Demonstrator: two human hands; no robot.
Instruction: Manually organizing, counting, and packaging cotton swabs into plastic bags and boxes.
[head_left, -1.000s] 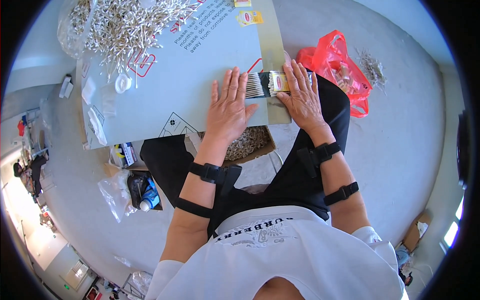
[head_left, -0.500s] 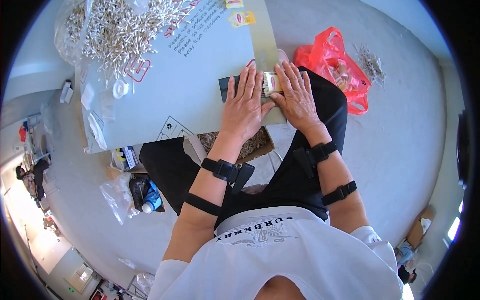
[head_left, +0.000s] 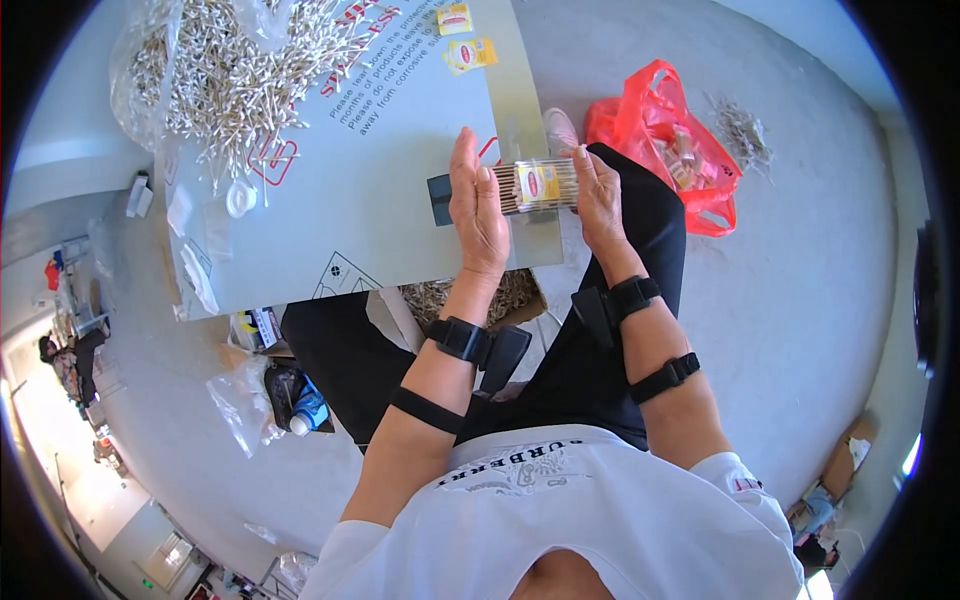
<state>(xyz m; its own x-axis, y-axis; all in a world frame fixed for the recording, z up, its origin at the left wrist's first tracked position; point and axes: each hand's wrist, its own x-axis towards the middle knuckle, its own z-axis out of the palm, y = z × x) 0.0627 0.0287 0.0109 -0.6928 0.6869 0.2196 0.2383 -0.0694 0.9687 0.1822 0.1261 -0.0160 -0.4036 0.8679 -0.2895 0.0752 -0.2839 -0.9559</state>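
Note:
Between my two hands, over the table's right edge, is a clear pack of cotton swabs [head_left: 548,184] with a yellow label in its middle. My left hand [head_left: 478,215] presses against the pack's left end, its fingers straight and close together. At the opposite end, my right hand [head_left: 602,207] grips the pack with thumb and fingers, partly hidden from above. A dark flat piece [head_left: 439,200] lies on the table just left of my left hand.
Loose cotton swabs [head_left: 235,85] are heaped at the table's far left, by a white roll [head_left: 240,201]. Yellow labels [head_left: 470,55] lie at the far edge. A red plastic bag [head_left: 650,120] sits on the floor at right; a box of swabs [head_left: 530,310] stands beneath the table.
My hands have moved from lying flat over the pack to its two ends, turned on edge. More of the pack now shows. My right hand has shifted slightly right and down.

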